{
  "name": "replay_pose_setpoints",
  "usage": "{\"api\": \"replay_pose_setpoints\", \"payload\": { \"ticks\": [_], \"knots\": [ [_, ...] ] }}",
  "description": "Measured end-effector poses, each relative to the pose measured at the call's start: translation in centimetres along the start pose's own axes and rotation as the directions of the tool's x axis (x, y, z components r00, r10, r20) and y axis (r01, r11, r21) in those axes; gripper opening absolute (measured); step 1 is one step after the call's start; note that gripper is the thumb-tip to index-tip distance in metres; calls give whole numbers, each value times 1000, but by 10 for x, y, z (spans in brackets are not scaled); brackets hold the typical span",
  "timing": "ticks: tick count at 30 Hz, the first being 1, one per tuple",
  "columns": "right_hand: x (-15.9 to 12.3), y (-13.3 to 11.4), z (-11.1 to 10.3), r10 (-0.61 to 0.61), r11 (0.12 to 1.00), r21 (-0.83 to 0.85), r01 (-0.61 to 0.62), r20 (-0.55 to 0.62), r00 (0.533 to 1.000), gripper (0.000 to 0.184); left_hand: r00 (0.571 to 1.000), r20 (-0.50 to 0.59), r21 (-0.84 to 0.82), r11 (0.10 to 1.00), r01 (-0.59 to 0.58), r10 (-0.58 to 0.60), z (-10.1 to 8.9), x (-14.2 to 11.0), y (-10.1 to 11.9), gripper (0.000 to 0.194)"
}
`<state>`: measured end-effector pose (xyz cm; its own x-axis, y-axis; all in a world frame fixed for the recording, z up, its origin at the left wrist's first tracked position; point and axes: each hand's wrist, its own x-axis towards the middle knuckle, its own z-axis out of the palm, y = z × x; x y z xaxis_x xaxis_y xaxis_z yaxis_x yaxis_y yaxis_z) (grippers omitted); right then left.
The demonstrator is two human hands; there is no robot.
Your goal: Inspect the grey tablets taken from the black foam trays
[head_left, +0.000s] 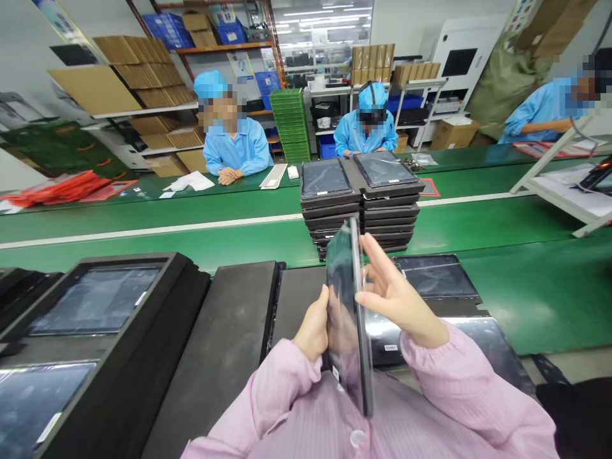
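Note:
A tablet [345,338] with a glossy screen and a small white label stands nearly on edge in front of my chest, its screen turned to the left. My left hand [313,325] is closed on its left side, the thumb pointing up against the screen; its other fingers are hidden. On the opposite side, my right hand [394,293] has its fingers stretched and apart, with the thumb and fingertips at the tablet's edge and back. Behind it lies another tablet [437,275] in black foam. Beneath my forearms are more film-covered tablets, partly hidden.
Two adjoining stacks of black foam trays [329,204] holding tablets stand ahead on the green bench [229,239]. More foam trays [176,319] fill the left side. Across the bench sit several co-workers in blue. A white stand [568,197] is at the right.

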<state>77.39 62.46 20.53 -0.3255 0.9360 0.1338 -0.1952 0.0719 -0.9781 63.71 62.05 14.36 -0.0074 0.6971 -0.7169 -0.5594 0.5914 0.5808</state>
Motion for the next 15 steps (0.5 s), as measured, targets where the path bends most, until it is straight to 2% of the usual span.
{"api": "replay_pose_setpoints", "payload": {
  "ticks": [3,6,10,13,15],
  "knots": [
    [-4,3,1,63,998,12,-65,98,993,66,999,41,-67,998,8,-5,4,-4,21,34],
    [-5,3,0,73,995,65,-79,88,993,53,993,118,-122,992,40,-26,3,-8,36,31],
    [-5,1,-3,97,978,189,-91,-21,995,52,977,204,-146,986,86,-54,-2,-11,43,28],
    [-7,-2,-1,132,960,268,-84,-165,977,50,991,132,-156,988,-5,26,-8,-14,46,20],
    [-8,-4,1,156,942,331,-62,-266,951,46,989,80,-111,988,-112,121,-17,-17,49,14]
  ]
}}
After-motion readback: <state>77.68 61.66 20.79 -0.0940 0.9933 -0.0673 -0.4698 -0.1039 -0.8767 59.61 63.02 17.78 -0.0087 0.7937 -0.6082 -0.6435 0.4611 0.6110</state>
